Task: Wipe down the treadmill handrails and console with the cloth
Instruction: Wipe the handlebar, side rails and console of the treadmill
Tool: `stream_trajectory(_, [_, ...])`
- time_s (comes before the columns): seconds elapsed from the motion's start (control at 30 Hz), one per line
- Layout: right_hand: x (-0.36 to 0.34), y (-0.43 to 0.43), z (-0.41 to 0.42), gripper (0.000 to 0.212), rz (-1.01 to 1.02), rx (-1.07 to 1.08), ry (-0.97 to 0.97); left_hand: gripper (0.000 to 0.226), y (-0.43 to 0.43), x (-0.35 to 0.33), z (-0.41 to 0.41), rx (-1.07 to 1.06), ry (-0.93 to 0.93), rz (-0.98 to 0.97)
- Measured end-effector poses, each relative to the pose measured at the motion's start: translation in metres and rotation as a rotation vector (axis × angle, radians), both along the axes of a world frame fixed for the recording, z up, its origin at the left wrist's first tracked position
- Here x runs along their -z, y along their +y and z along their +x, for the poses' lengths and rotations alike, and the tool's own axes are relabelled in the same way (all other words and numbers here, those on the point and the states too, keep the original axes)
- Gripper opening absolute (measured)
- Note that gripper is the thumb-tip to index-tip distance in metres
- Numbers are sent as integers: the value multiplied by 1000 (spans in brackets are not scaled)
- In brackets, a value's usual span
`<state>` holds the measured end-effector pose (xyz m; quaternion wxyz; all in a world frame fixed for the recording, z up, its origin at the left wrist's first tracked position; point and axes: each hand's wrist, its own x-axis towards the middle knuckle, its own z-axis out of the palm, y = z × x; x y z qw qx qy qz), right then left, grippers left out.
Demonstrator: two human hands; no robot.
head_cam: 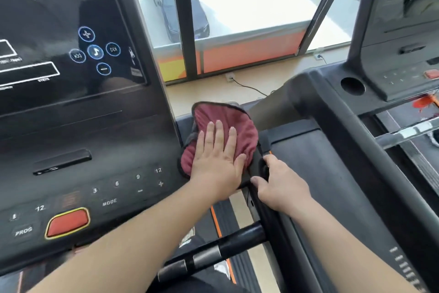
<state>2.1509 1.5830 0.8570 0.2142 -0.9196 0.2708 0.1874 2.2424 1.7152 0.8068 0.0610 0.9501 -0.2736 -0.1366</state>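
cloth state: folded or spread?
Spread. The red cloth lies opened out, slightly rippled, pressed under the flat left hand.

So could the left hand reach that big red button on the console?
Probably yes. The left hand lies flat on the cloth, and the red button sits nearer the person, just beside that forearm, with nothing over it.

ribbed maroon cloth [228,126]; glossy black console [71,102]; matt black plastic handrail [268,197].
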Motion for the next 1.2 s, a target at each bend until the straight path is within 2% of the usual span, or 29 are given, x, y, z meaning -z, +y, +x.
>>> stream_trajectory(0.1, [0,1,1,35,-5,-4,-17,71,17,0,-33,139,23,28])
stream_trajectory(0.23, [0,1,2,50,-14,-12,8,69,3,-5,29,119,-36,45])
stream_trajectory(0.37, [3,0,0,54,-12,-12,7,70,-14,-7,67,27,-4,76])
stream_trajectory(0.53, [4,4,-5,53,-30,-18,-5,72,24,-10,-21,53,22,45])
stream_trajectory(0.67, [1,4,-2,39,-28,-35,14,75,45,-23,-69,110,71,114])
stream_trajectory(0.77, [0,4,0,35,-24,-37,27,71,38,-32,-38,148,15,183])
stream_trajectory(0.9, [-1,6,0,49,-31,-34,40,65,23,-52,13,124,-187,227])
stream_trajectory(1.0, [0,5,0,51,-35,-30,32,70,24,-41,0,135,-146,136])
stream_trajectory(1.07, [0,4,1,52,-30,-30,36,74,29,-25,-7,149,-70,150])
stream_trajectory(1.2, [1,3,3,53,-25,-28,34,77,23,-13,40,120,-90,150])
